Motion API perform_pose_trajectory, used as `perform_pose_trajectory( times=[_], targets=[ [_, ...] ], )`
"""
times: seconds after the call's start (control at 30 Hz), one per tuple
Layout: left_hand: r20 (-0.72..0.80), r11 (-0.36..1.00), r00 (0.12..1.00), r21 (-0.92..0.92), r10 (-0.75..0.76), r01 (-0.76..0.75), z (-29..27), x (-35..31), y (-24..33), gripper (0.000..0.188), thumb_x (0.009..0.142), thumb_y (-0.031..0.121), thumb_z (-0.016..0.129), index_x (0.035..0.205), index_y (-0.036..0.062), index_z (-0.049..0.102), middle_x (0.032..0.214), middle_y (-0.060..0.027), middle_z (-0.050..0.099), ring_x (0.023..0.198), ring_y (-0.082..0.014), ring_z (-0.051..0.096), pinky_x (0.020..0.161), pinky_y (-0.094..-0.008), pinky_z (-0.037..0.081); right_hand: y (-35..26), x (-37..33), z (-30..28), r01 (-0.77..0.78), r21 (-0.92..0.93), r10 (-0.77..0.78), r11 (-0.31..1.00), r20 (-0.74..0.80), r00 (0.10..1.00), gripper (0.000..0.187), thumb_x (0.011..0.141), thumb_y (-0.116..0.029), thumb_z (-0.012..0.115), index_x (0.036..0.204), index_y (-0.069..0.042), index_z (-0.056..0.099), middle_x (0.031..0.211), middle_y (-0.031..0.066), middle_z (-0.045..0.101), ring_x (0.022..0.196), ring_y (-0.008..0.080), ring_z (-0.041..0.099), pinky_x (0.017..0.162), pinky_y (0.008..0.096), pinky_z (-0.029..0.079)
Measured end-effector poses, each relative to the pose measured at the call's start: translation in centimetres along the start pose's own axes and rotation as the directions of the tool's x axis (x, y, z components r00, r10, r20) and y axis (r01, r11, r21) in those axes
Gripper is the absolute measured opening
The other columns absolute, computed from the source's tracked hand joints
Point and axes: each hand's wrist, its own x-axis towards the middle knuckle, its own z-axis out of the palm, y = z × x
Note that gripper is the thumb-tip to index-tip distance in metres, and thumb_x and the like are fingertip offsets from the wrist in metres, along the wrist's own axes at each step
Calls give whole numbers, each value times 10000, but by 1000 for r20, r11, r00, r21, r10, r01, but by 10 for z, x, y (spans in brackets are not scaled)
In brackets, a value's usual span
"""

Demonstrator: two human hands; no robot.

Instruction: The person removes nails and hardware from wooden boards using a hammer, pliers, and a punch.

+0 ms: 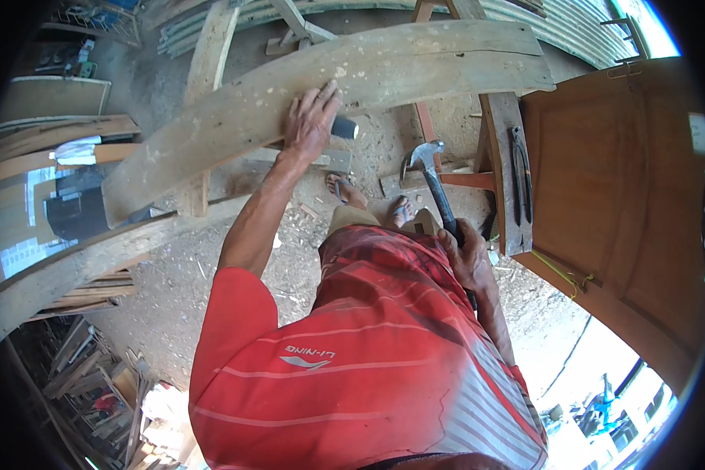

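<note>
A long, weathered wooden plank [415, 66] spans the sawhorse-like supports in front of me. My left hand [312, 121] rests flat on its near edge, fingers stretched out. Just right of that hand, a short dark cylinder [345, 128] with a pale end shows below the plank; I cannot make out what it is. My right hand [468, 254] is wrapped round the dark handle of a claw hammer [440, 188]. The hammer's head points away from me, below the plank and apart from it.
Long-handled pincers [520, 176] lie on a wooden beam [497, 141] at the right. Beside it stands a large brown wooden panel [619, 204]. A long timber [125, 254] runs along the left, with scrap wood [94, 376] piled lower left. Chips litter the dirt floor [188, 290].
</note>
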Motion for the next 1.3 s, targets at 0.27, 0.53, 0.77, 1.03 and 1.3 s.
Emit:
perform_pose_trajectory(
  times=[0.27,0.53,0.77,1.03,1.3],
  targets=[
    [113,750,936,-571,-333,335,-37,7,3,484,859,167,809,1273,23,605,1098,-79,721,869,-214,688,784,-344,577,10,4,-3,23,-23,-23,999,-3,1000,457,1008,-439,617,995,18,599,749,111,563,690,184,522,654,367,460],
    [-1,100,750,-991,-662,87,-50,38,29,359,1017,348,630,1206,75,491,979,-16,618,899,-121,621,849,-304,489,-4,17,1,46,-18,-44,999,100,994,427,1010,-406,629,1009,19,598,740,80,545,677,159,485,630,358,442],
    [-13,232,790,-959,-612,164,-8,26,21,401,1001,260,683,1229,39,438,1068,-77,662,1049,-164,678,914,-307,547,-7,22,-1,23,-86,-10,996,142,990,420,1004,-397,644,1032,21,605,748,80,556,691,159,495,643,352,453],
    [6,193,829,-972,-559,137,-13,9,21,375,982,180,701,1204,10,451,1100,-123,699,1064,-171,685,939,-302,561,-2,27,0,4,-131,17,991,158,987,418,1006,-397,640,1029,20,607,750,87,568,685,170,503,647,357,456],
    [-68,122,702,-992,-709,28,-1,8,33,360,936,63,735,1184,11,480,1060,-93,700,978,-132,680,902,-281,576,-22,44,-7,9,-192,23,981,167,986,446,995,-396,655,1109,33,610,777,145,611,707,221,547,689,382,478]
  ],
)
